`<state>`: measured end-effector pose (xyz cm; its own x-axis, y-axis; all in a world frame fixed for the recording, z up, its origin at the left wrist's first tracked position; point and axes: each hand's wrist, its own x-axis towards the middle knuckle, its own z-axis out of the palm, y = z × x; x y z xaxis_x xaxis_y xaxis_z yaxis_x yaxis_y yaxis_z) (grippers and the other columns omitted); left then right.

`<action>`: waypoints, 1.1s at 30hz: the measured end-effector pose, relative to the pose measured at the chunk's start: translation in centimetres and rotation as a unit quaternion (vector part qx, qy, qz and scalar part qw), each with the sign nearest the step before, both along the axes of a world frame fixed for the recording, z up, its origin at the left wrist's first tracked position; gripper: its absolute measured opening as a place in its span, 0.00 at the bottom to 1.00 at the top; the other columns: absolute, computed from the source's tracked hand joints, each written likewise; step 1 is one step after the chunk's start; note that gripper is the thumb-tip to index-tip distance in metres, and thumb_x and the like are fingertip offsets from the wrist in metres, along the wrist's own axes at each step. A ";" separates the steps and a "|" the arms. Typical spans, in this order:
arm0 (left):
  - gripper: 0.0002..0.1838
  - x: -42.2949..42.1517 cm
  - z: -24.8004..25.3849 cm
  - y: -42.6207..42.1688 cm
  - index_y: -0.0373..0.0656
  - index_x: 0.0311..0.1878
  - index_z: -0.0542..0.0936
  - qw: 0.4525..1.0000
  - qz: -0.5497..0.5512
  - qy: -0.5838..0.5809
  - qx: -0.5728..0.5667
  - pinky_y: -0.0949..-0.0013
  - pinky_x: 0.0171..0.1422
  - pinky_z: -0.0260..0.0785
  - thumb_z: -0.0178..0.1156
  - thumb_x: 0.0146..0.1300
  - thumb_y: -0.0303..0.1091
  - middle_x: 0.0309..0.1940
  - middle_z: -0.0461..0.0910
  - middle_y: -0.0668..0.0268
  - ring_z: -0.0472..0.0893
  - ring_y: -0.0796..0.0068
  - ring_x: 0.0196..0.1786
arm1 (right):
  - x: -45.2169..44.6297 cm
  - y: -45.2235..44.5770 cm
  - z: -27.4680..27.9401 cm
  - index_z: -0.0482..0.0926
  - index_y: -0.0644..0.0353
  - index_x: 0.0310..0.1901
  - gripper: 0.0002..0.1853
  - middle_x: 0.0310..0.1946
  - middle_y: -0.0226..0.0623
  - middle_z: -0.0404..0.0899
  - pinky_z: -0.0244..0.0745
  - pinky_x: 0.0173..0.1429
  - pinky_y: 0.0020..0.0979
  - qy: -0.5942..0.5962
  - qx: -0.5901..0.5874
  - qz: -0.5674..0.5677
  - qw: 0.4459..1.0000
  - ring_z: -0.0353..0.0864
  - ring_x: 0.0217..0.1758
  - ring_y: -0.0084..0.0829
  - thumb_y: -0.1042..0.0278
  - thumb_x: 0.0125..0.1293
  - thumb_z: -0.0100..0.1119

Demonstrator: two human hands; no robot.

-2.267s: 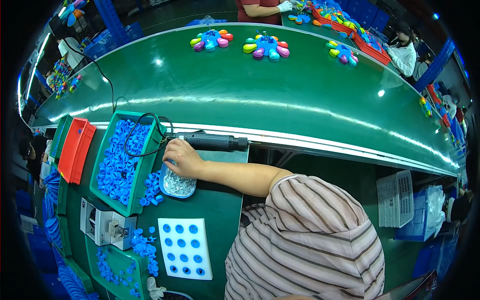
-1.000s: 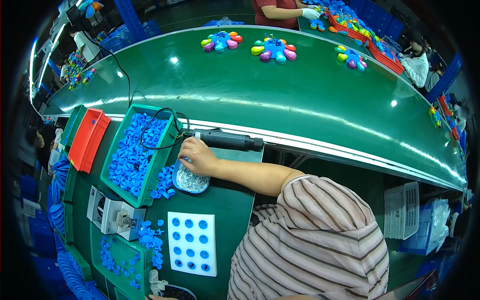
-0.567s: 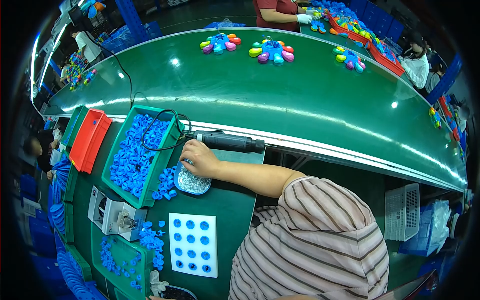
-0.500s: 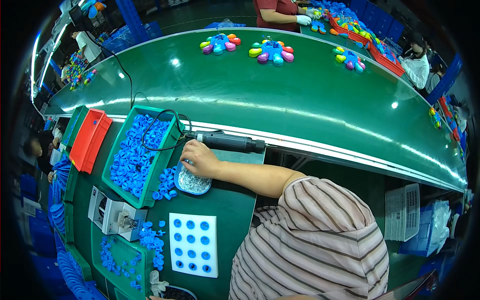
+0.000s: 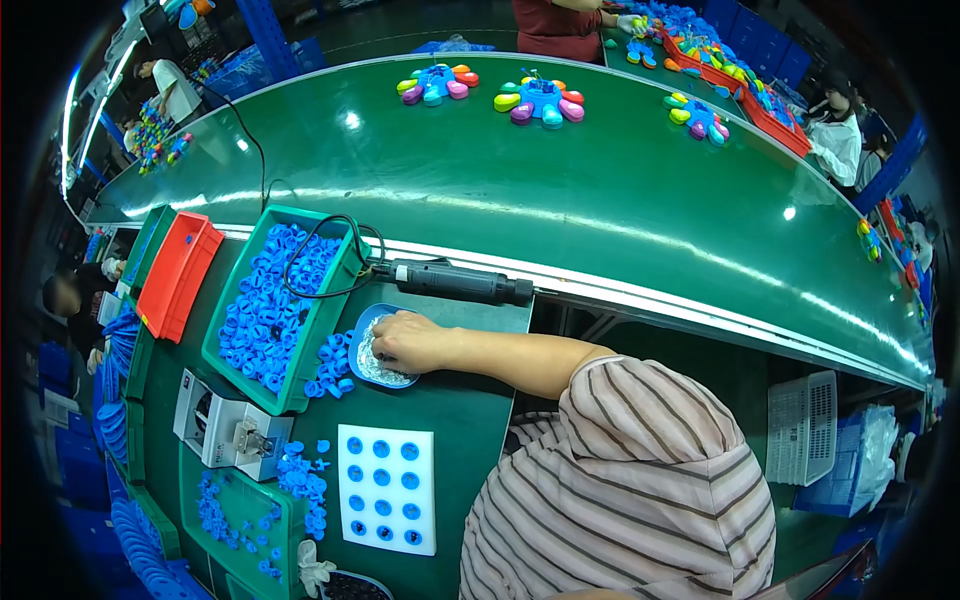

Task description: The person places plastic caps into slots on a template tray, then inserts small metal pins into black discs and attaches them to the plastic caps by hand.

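Note:
My right hand (image 5: 410, 343) reaches into a blue bowl (image 5: 364, 372) of small shiny metal pieces, too small to name. Its fingers are bent down and drawn together among the pieces; whatever they pinch is hidden. Just beyond the hand lies a black electric screwdriver (image 5: 462, 282) with a cable. Closer to my body, a white block (image 5: 395, 490) holds several blue round parts in rows of three, some with dark centres. My left hand is outside the frame, below the bottom edge.
A green bin (image 5: 297, 385) holds many blue rings, with loose ones beside it. A red tray (image 5: 178, 280), a grey-white device (image 5: 232, 430) and a green tray (image 5: 292, 540) of small blue parts stand around. Colourful petal-shaped assemblies (image 5: 540, 100) lie on the green conveyor (image 5: 350, 150). Other people work beyond.
My right hand has moved slightly down and its fingers have dipped deeper into the bowl. My left fingertips, at the bottom edge before, have gone out of view.

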<state>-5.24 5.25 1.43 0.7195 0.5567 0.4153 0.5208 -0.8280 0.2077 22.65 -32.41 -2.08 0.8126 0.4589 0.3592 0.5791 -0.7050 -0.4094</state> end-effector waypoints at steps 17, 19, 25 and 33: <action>0.14 1.7 -2.6 -1.8 0.35 0.43 0.84 0.996 -0.086 -0.016 0.016 0.50 0.56 0.68 0.66 0.58 0.35 0.40 0.83 0.49 0.79 0.47 0.45 | 0.2 0.1 -0.6 0.83 0.57 0.28 0.05 0.29 0.38 0.79 0.74 0.45 0.44 -0.033 0.068 -0.001 0.997 0.81 0.40 0.42 0.66 0.54 0.66; 0.13 1.9 -2.4 -1.9 0.35 0.42 0.84 0.996 -0.087 -0.026 0.009 0.50 0.55 0.69 0.67 0.58 0.35 0.39 0.83 0.50 0.79 0.48 0.45 | 0.2 0.1 -0.6 0.83 0.57 0.29 0.05 0.30 0.38 0.78 0.74 0.45 0.44 -0.032 0.063 -0.006 0.997 0.81 0.41 0.42 0.66 0.54 0.66; 0.09 1.8 -1.9 -1.6 0.36 0.36 0.85 0.995 -0.099 -0.013 -0.030 0.53 0.51 0.72 0.68 0.58 0.33 0.36 0.83 0.52 0.80 0.51 0.41 | 0.0 0.6 -0.9 0.84 0.57 0.31 0.07 0.33 0.38 0.79 0.73 0.48 0.44 -0.027 0.065 -0.028 0.997 0.80 0.43 0.42 0.64 0.56 0.66; 0.10 1.8 0.4 -3.5 0.33 0.38 0.85 0.988 -0.044 -0.119 -0.084 0.60 0.51 0.75 0.67 0.62 0.32 0.36 0.83 0.50 0.81 0.57 0.40 | 0.0 0.5 -0.5 0.84 0.58 0.33 0.07 0.34 0.38 0.79 0.73 0.49 0.43 -0.026 0.078 -0.036 0.996 0.80 0.44 0.42 0.64 0.58 0.65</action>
